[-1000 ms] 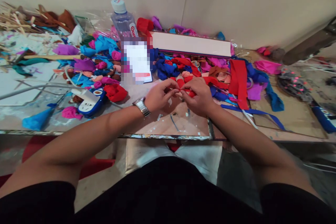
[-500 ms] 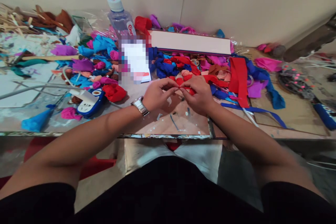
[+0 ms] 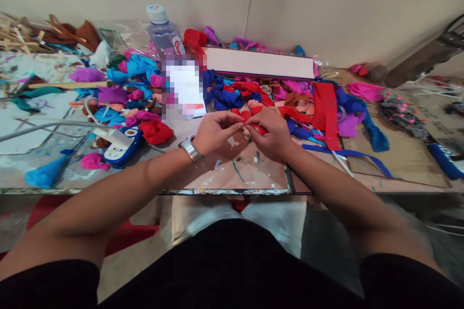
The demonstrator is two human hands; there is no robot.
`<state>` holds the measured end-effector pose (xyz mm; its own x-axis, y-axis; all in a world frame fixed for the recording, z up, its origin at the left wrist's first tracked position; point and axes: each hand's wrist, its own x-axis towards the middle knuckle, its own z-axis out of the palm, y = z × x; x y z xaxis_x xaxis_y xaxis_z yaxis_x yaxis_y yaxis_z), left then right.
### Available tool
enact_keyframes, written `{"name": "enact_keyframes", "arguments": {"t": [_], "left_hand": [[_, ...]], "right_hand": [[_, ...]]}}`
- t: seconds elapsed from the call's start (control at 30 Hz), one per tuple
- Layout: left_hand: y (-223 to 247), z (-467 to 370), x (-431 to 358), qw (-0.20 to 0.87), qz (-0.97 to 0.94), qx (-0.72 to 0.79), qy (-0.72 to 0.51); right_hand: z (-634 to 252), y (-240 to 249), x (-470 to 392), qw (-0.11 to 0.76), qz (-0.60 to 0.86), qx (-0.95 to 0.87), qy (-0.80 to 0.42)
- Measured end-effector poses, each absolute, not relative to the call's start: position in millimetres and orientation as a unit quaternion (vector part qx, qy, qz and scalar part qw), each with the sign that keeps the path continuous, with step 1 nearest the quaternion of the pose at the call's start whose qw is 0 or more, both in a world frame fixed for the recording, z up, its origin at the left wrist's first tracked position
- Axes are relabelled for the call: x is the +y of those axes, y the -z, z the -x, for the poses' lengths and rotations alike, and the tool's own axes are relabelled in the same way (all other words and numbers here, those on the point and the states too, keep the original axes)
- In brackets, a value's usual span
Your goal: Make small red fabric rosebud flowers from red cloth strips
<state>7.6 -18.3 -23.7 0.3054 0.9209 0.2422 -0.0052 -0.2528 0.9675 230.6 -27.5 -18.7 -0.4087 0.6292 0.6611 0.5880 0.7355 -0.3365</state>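
Observation:
My left hand [image 3: 216, 131], with a metal watch on its wrist, has thumb and fingertips pinched together. Its tips meet those of my right hand [image 3: 270, 131], which is closed in a pinch too. Between and under the fingers shows a piece of red crepe paper [image 3: 259, 129], mostly covered by the right hand. Just beyond the hands lies a heap of crumpled crepe-like strips in red, blue, pink and brown. A wide red strip [image 3: 325, 113] drapes over the heap to the right of my right hand.
A phone [image 3: 186, 89] leans by a water bottle [image 3: 165, 34] at the back left. Beside them are rolled paper flowers, a red bloom [image 3: 155, 132] and a blue-white power socket [image 3: 121, 147] with its cable. A long pale box [image 3: 259, 63] lies behind the heap.
The whole view has shifted slightly. Both hands stay together at the same spot over the table, fingertips still pinched, with only slight finger movement.

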Motion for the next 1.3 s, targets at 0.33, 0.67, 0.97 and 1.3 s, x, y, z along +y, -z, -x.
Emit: {"name": "enact_keyframes", "arguments": {"t": [0.33,0.67,0.97,1.3], "left_hand": [[25.1,-5.1,-15.9,0.418,-0.72,0.353,-0.427],[19.5,-3.4,-22.6,0.183,-0.81,0.379,-0.408],[19.7,-3.1,-20.7,0.237,-0.79,0.363,-0.435],[20.4,-7.1,-14.5,0.574,-0.622,0.35,-0.4]], "right_hand": [[-228.9,16.8,-29.1,0.411,0.349,-0.842,-0.015],[-226.6,21.9,-29.4,0.415,0.382,-0.824,-0.059],[-225.5,20.8,-29.4,0.402,0.389,-0.826,-0.068],[-226.4,15.3,-30.7,0.399,0.375,-0.836,-0.045]]}}
